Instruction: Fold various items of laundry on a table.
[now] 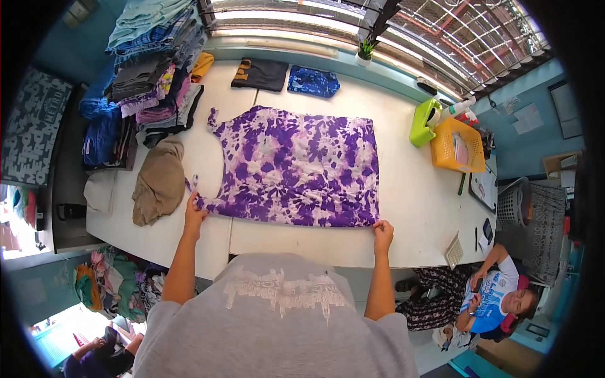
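A purple and white tie-dye garment with thin straps lies spread flat on the white table, its straps towards the left. At its near left corner, by a strap, my left hand pinches the cloth. My right hand holds the near right corner of the hem between thumb and fingers. A crumpled brown cloth lies just left of the garment. Beyond its far edge are a folded dark grey garment and a folded blue patterned one.
Tall stacks of folded clothes stand at the far left. On the right are a green tape dispenser, a yellow plastic basket, a clipboard and a phone. A person sits beyond the table's right end.
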Demonstrator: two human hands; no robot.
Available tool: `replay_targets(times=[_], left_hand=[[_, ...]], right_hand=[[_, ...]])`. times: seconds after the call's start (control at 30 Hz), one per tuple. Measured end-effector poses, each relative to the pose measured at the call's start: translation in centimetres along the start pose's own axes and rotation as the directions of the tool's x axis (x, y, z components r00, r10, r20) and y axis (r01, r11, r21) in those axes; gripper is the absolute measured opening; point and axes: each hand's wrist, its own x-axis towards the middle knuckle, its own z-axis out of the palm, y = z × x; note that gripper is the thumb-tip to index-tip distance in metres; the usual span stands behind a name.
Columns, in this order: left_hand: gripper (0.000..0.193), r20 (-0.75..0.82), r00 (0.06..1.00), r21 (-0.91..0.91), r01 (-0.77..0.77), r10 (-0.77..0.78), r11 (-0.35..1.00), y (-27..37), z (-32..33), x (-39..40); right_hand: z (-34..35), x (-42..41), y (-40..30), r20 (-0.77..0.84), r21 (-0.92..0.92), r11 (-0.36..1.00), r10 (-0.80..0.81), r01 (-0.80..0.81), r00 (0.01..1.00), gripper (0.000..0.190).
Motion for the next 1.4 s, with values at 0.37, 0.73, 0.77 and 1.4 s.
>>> replay_targets(times=[0.37,0.73,0.77,1.4], left_hand=[[0.033,0.321,0.774,0.604,-0.612,0.546,0.511,3.3,5.3,-1.3],[0.025,0.589,0.721,0.743,-0.661,0.365,0.105,4.3,9.5,0.4],[0.021,0.602,0.726,0.745,-0.661,0.332,0.093,4.5,9.5,0.4],[0.026,0.403,0.819,0.703,-0.563,0.409,0.434,5.6,9.2,3.5]], right_hand=[[1.2,1.1,-6.7,0.043,-0.231,0.880,-0.416,0.414,0.908,0.022],[2.9,2.8,-6.6,0.136,-0.432,0.827,-0.333,0.359,0.933,0.023],[2.8,2.8,-6.6,0.143,-0.421,0.848,-0.288,0.321,0.947,0.021],[3.8,6.0,-6.3,-0.067,0.174,0.985,0.025,-0.013,0.997,0.015]])
